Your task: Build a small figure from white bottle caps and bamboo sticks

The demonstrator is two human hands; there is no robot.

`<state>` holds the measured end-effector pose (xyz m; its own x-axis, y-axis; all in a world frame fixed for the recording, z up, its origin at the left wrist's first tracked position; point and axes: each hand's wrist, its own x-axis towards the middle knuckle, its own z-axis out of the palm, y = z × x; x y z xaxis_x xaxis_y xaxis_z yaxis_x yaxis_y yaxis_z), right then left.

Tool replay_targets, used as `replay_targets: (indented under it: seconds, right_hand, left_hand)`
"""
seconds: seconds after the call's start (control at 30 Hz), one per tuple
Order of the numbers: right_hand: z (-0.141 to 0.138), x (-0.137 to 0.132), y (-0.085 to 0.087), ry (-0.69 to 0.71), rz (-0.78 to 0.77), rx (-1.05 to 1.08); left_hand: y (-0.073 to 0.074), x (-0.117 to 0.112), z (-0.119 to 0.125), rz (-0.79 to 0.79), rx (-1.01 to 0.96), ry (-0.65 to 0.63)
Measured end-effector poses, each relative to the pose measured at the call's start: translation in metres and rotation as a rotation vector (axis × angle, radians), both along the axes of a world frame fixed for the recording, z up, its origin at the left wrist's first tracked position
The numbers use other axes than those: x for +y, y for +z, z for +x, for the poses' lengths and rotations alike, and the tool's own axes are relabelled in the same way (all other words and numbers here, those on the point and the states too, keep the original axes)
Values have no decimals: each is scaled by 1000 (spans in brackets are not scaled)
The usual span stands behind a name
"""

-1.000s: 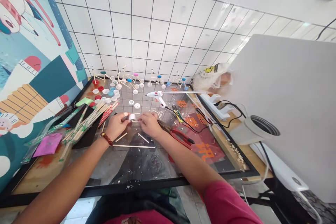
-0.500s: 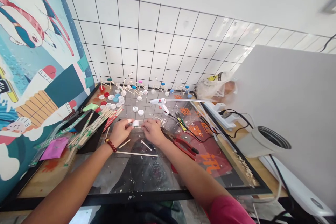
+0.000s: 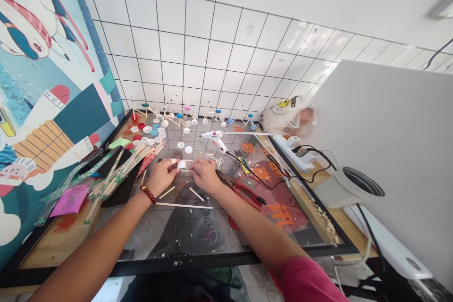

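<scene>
My left hand [image 3: 162,176], with a beaded bracelet at the wrist, pinches a white bottle cap [image 3: 181,165] between thumb and fingers. Just to its right, my right hand [image 3: 205,174] has its fingers drawn together close to the cap. A short pale wooden stick [image 3: 185,171] shows between the two hands; whether the right fingertips grip it is hidden. Two more white caps [image 3: 188,150] lie beyond the hands. Nearer to me rest short sticks [image 3: 167,192] and one long wooden stick [image 3: 184,205].
A white glue gun [image 3: 214,138] lies behind my right hand, its cord running right. Red-handled pliers [image 3: 251,193] sit by my right forearm. Bundled sticks [image 3: 122,170] and a pink packet [image 3: 71,200] are left. Stick-and-cap figures [image 3: 184,117] line the back; loose caps [image 3: 155,132] lie nearby.
The view has shifted slightly. Both hands keep nearly the same place and grip, with the white bottle cap still in the left.
</scene>
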<state>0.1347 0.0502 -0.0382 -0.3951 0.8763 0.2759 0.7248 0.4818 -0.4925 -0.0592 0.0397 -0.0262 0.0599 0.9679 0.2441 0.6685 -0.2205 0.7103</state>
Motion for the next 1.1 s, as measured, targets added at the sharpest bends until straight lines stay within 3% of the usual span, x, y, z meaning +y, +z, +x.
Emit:
replay_targets:
  seconds: [0.53,0.8,1.1]
  right_hand:
    - [0,0,-4,3,42,-2]
    - [1,0,-7,10,52,17]
    - [2,-2,-2,-5,12,12]
  left_hand:
    - [-1,0,1,-29,10,27]
    - [-10,3,-2,-33,-36,0]
    - [-2,0,1,-68,-16,29]
